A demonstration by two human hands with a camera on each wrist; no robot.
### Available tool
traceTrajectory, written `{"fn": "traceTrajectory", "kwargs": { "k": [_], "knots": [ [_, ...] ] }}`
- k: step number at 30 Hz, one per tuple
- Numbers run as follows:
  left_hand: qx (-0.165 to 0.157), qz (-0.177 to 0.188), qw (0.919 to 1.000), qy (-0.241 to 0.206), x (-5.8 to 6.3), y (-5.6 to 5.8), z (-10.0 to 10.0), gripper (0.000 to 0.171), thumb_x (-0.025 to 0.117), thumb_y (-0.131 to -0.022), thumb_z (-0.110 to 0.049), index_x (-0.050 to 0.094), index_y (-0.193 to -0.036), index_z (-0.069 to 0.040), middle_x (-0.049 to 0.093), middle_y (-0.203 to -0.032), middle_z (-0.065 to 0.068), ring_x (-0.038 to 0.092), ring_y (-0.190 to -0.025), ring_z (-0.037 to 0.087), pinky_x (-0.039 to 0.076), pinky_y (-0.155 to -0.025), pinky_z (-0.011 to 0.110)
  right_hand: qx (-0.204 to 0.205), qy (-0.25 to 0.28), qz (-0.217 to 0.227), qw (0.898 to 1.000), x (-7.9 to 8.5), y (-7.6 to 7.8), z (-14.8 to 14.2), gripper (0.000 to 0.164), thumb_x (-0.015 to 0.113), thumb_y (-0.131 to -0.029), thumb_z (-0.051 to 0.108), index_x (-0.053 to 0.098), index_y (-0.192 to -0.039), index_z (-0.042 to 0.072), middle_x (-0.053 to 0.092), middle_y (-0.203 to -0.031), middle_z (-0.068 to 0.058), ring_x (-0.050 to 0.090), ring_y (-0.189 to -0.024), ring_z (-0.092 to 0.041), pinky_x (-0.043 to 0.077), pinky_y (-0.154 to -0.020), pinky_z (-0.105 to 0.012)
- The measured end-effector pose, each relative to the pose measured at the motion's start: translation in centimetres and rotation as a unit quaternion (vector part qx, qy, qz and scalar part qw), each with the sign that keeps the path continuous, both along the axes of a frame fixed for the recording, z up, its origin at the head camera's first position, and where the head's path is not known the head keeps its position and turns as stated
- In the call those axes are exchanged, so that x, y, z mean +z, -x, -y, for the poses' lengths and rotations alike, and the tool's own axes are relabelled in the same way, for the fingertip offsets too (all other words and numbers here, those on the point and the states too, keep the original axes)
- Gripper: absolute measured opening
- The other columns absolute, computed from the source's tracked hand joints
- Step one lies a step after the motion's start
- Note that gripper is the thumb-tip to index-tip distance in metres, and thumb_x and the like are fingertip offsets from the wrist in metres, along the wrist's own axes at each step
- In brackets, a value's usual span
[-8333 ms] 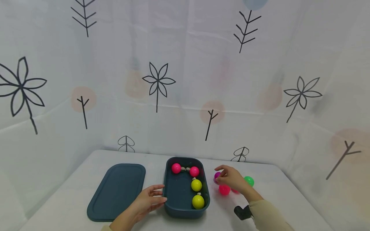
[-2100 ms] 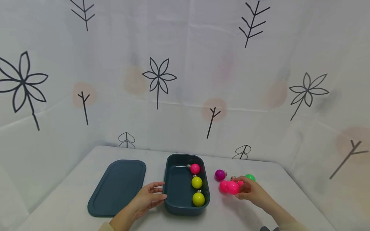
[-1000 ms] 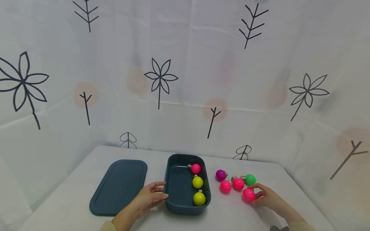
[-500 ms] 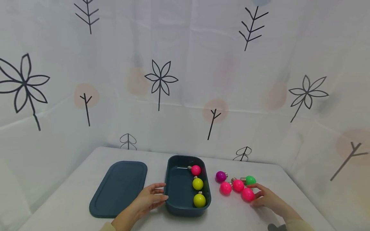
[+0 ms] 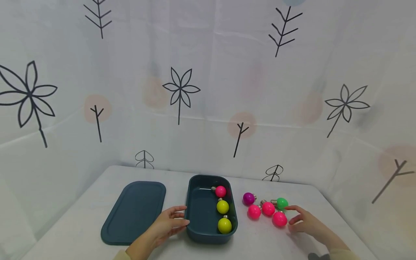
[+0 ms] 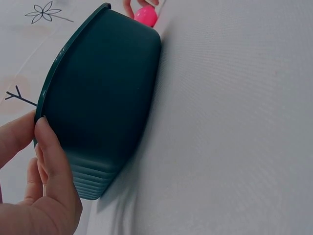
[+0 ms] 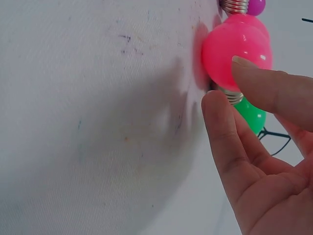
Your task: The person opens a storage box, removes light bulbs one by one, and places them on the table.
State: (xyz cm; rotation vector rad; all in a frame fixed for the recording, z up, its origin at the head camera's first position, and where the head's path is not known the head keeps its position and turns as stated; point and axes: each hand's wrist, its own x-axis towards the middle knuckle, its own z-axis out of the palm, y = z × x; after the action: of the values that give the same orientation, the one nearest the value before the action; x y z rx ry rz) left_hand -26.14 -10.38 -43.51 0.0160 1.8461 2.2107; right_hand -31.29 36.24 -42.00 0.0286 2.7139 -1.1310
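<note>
My left hand rests its fingertips against the left rim of a dark teal box. In the left wrist view, its thumb lies at the rim's outer side. My right hand is beside a pink light bulb on the table, thumb and fingers apart and nothing held. Around that bulb lie two more pink bulbs, a green bulb and a purple bulb. Inside the box, along its right wall, sit one pink bulb and two yellow bulbs.
A flat dark teal lid lies on the white table left of the box. Behind the table hangs a white cloth printed with plants. A dark grey object shows at the bottom edge near the right sleeve.
The left pink bulb has gone from the box. My right hand carried a pink bulb rightward, set it by the others, let go and drew back slightly. My left hand stays at the rim.
</note>
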Motion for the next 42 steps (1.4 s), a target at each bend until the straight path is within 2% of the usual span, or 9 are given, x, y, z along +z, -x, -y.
{"fn": "traceTrajectory", "kwargs": {
  "k": [8,14,21,28,32,37,42],
  "knots": [
    [0.002,0.001,1.0000,0.000,0.2,-0.1,0.0,0.062,0.070,-0.080,0.000,0.039,-0.133,0.008,0.049,-0.108,0.015,0.058,-0.084,0.017,0.052,-0.081,0.035,0.010,0.002,-0.010,1.000,0.8,-0.5,-0.3,0.058,0.070,-0.077,0.003,0.044,-0.129,0.001,0.057,-0.086,-0.007,0.054,-0.082,-0.020,0.047,-0.071,-0.039],
    [0.003,0.001,1.0000,0.000,0.3,-0.2,-0.1,0.060,0.069,-0.081,0.001,0.039,-0.133,0.008,0.050,-0.108,0.015,0.058,-0.083,0.017,0.052,-0.080,0.035,0.062,0.031,-0.026,0.997,1.6,-0.9,0.0,0.054,0.065,-0.079,-0.001,0.041,-0.128,-0.004,0.058,-0.083,-0.008,0.055,-0.082,-0.022,0.045,-0.070,-0.037],
    [0.004,0.001,1.0000,0.002,0.2,-0.1,0.0,0.061,0.070,-0.081,0.000,0.040,-0.132,0.008,0.049,-0.109,0.016,0.058,-0.083,0.017,0.053,-0.080,0.035,0.062,0.032,-0.027,0.997,2.4,-1.0,1.0,0.057,0.068,-0.079,0.001,0.041,-0.129,-0.003,0.057,-0.084,-0.007,0.054,-0.081,-0.021,0.047,-0.071,-0.036],
    [0.002,0.003,1.0000,0.000,0.2,-0.2,0.0,0.060,0.070,-0.081,0.000,0.040,-0.133,0.008,0.049,-0.111,0.017,0.058,-0.084,0.017,0.052,-0.080,0.034,0.111,0.056,-0.040,0.991,2.8,-1.1,1.5,0.055,0.068,-0.080,0.001,0.040,-0.127,-0.006,0.059,-0.087,-0.010,0.057,-0.083,-0.023,0.050,-0.073,-0.039],
    [0.001,0.003,1.0000,-0.002,0.3,-0.2,-0.1,0.061,0.070,-0.080,0.000,0.040,-0.132,0.008,0.049,-0.110,0.017,0.058,-0.083,0.017,0.052,-0.080,0.035,0.111,0.068,-0.039,0.991,2.9,-0.9,2.0,0.056,0.069,-0.080,0.001,0.040,-0.128,-0.006,0.058,-0.086,-0.010,0.058,-0.082,-0.023,0.052,-0.074,-0.038],
    [0.001,0.003,1.0000,-0.001,0.4,-0.3,-0.1,0.061,0.070,-0.080,0.000,0.040,-0.132,0.008,0.049,-0.109,0.016,0.058,-0.083,0.017,0.052,-0.081,0.035,0.132,0.078,-0.046,0.987,2.9,-0.8,2.5,0.056,0.068,-0.080,0.000,0.041,-0.129,-0.005,0.060,-0.087,-0.014,0.058,-0.083,-0.025,0.051,-0.073,-0.038],
    [0.000,0.000,1.0000,-0.003,0.4,-0.2,-0.1,0.060,0.070,-0.080,0.000,0.040,-0.132,0.008,0.050,-0.109,0.016,0.059,-0.083,0.017,0.052,-0.080,0.034,0.112,0.071,-0.038,0.990,3.0,-0.4,3.4,0.055,0.067,-0.080,-0.001,0.043,-0.130,-0.002,0.061,-0.089,-0.013,0.058,-0.083,-0.023,0.051,-0.075,-0.042]
  ]
}}
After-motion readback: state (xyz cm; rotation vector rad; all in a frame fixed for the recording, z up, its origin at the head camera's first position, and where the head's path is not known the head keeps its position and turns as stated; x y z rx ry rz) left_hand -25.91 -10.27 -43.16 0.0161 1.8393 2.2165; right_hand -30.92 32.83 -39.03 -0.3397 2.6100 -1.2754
